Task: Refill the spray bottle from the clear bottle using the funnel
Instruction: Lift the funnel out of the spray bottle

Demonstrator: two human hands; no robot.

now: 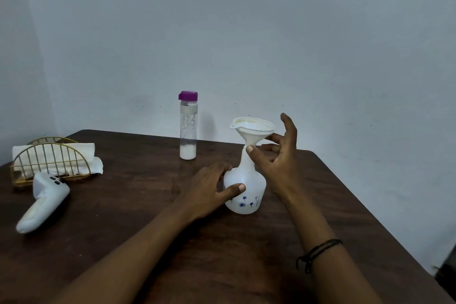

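A white spray bottle body with small blue flower prints stands upright on the dark wooden table, its head off. A white funnel sits in its neck. My left hand wraps the bottle's lower left side, thumb across its front. My right hand pinches the funnel's stem at the neck with thumb and fingers, the other fingers spread. The clear bottle with a purple cap stands upright behind, closed, with a little white liquid at its bottom.
The white spray head lies on its side at the left. Behind it stands a gold wire holder with white paper napkins. A pale wall rises right behind the table. The table's right edge runs diagonally close to my right arm.
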